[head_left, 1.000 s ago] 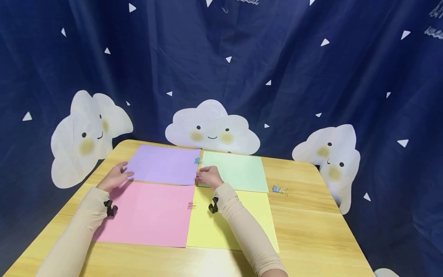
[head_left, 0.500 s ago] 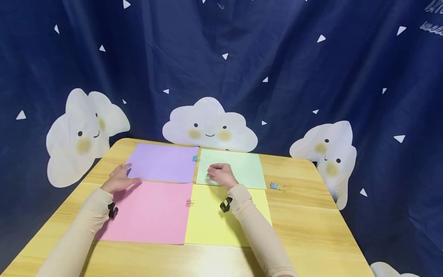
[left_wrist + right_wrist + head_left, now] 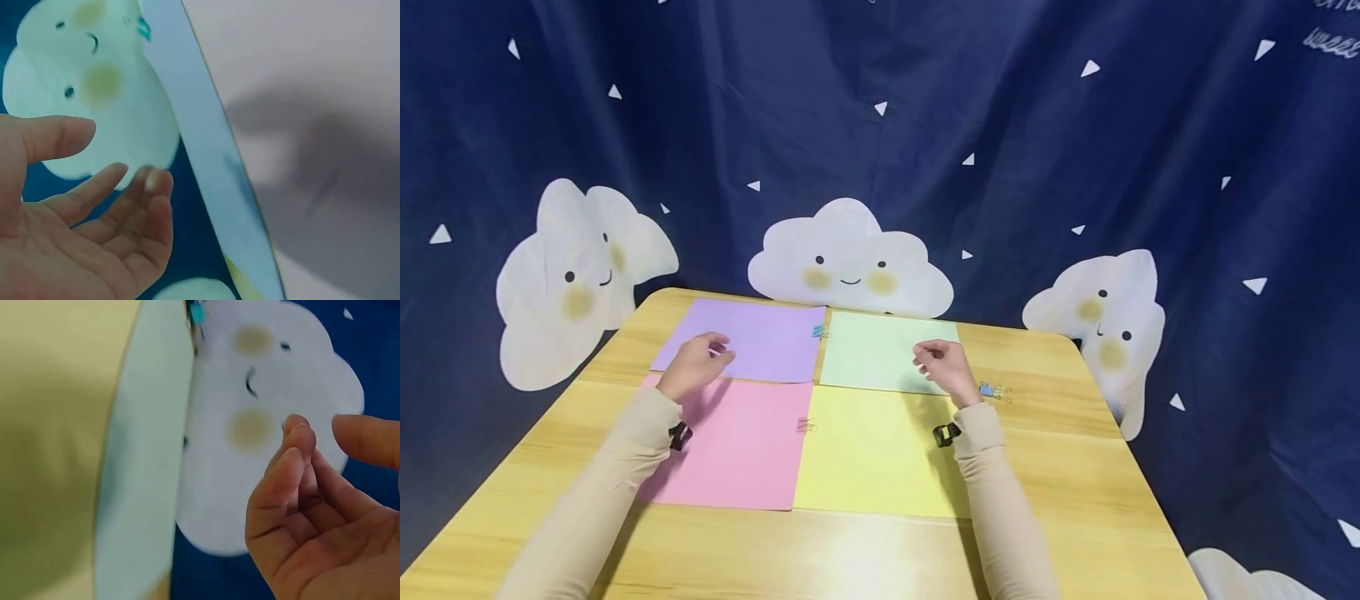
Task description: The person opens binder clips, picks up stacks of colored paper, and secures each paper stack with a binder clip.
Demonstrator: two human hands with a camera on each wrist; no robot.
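Both hands have moved since the earlier frame: the left hand point(image 3: 698, 365) has gone in over the purple sheet point(image 3: 767, 329), and the right hand point(image 3: 943, 365) has slid to the right side of the green sheet point(image 3: 872, 350). Those two sheets lie flat at the back of the table point(image 3: 1075, 500). Nearer are the pink sheet point(image 3: 745, 450) on the left and the yellow sheet point(image 3: 872, 458) on the right. Each hand is up off the paper, fingers loosely bent, thumb apart from them, holding nothing. The left hand hides a bit of purple, and the right hand hides the green sheet's near right corner. A teal clip point(image 3: 818, 332) is at the purple sheet's right edge and a pink clip point(image 3: 806, 425) at the pink sheet's right edge; they are too small to tell if they bite the paper. Well to the right is a blue clip point(image 3: 987, 389), partly behind the right hand's wrist. Past the table hangs a dark blue curtain point(image 3: 1037, 100) with smiling clouds, and its white writing is cut off at the top right
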